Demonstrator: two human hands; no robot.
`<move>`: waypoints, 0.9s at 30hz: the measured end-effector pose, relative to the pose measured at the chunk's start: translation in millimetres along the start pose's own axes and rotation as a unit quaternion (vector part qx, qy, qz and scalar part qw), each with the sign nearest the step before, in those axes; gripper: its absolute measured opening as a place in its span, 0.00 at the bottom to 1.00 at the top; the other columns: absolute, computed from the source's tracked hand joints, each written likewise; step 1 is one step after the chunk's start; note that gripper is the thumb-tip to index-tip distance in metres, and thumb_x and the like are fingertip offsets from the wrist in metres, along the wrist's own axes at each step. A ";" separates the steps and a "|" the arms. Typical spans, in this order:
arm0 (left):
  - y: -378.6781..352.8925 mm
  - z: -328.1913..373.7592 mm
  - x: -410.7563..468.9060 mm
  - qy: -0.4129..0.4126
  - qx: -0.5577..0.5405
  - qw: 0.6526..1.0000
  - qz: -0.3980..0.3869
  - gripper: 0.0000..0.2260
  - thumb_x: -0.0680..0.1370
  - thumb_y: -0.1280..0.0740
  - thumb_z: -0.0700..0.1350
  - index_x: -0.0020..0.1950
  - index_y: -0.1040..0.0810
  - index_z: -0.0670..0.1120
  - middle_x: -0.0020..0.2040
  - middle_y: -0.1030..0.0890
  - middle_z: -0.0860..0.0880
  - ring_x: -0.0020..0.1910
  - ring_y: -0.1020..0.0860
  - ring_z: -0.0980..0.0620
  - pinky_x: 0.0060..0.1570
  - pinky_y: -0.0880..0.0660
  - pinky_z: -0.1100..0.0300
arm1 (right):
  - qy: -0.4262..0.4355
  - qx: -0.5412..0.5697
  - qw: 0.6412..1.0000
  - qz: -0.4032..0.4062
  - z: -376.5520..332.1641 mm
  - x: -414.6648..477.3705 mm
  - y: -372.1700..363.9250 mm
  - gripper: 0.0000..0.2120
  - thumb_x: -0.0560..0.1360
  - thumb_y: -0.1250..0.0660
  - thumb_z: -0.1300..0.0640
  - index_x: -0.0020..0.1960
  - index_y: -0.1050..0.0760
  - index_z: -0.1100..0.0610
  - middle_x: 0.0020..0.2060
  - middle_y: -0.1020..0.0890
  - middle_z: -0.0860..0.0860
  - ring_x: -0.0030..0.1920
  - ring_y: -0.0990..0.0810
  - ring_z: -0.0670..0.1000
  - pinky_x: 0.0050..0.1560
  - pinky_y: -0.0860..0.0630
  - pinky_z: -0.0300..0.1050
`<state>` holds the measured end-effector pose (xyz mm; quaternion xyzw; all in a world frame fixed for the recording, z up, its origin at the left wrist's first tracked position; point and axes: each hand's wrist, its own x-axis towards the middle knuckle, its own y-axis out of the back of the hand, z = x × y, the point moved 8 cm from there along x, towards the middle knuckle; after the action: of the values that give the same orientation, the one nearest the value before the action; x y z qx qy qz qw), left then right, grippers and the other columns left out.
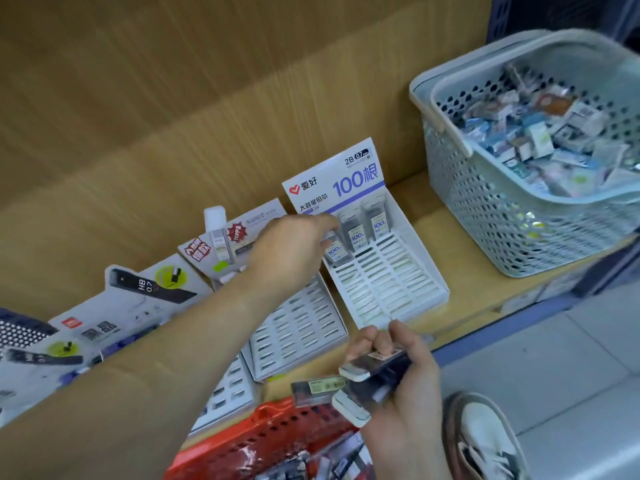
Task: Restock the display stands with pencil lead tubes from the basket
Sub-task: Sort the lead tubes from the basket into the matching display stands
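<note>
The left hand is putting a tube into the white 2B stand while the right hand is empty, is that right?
Not quite: the head view shows the right hand gripping several lead tubes, not empty. The left hand is indeed setting a tube into the white 2B stand.

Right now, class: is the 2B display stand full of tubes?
No: the 2B display stand holds tubes only in its back row.

The pale wooden shelf [467, 296] carries a white slotted display stand [391, 289] between the left hand [294, 251] and the right hand [398, 368], a second display stand [298, 327] beneath the left wrist, a third display stand [228, 389] partly hidden under the left forearm, and a grey perforated basket [502, 216] well to the right of both hands.
</note>
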<state>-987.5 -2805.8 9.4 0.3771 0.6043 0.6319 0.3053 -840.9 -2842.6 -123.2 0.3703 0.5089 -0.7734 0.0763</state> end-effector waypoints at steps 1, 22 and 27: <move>-1.0 0.2 2.4 -0.006 0.011 1.000 0.000 0.12 0.80 0.38 0.47 0.63 0.25 0.51 0.47 0.18 0.45 0.46 0.21 0.44 0.45 0.24 0.53 | 0.003 0.004 1.000 0.002 -1.0 -0.3 1.0 0.08 0.75 0.34 0.58 0.40 0.32 0.56 0.26 0.33 0.49 0.29 0.25 0.49 0.28 0.25 0.39; -22.3 -13.3 8.2 0.023 0.017 1.000 0.012 0.10 0.78 0.34 0.42 0.59 0.21 0.47 0.54 0.27 0.48 0.46 0.22 0.43 0.45 0.22 0.50 | 0.026 0.031 0.998 -0.039 -10.9 1.4 -2.4 0.29 0.41 0.16 0.63 0.40 0.19 0.61 0.29 0.27 0.51 0.24 0.26 0.48 0.24 0.25 0.40; 7.0 -8.5 -7.7 0.092 -0.080 0.992 0.037 0.13 0.80 0.39 0.52 0.62 0.25 0.51 0.48 0.25 0.49 0.46 0.24 0.46 0.44 0.27 0.55 | 0.033 -0.003 0.999 -0.016 -11.9 -4.2 -8.4 0.04 0.72 0.32 0.58 0.43 0.25 0.58 0.31 0.31 0.49 0.26 0.29 0.47 0.24 0.27 0.37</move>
<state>-990.2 -2817.4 15.7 0.3134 0.5629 0.7214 0.2540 -836.1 -2829.7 -116.8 0.3872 0.5191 -0.7605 0.0483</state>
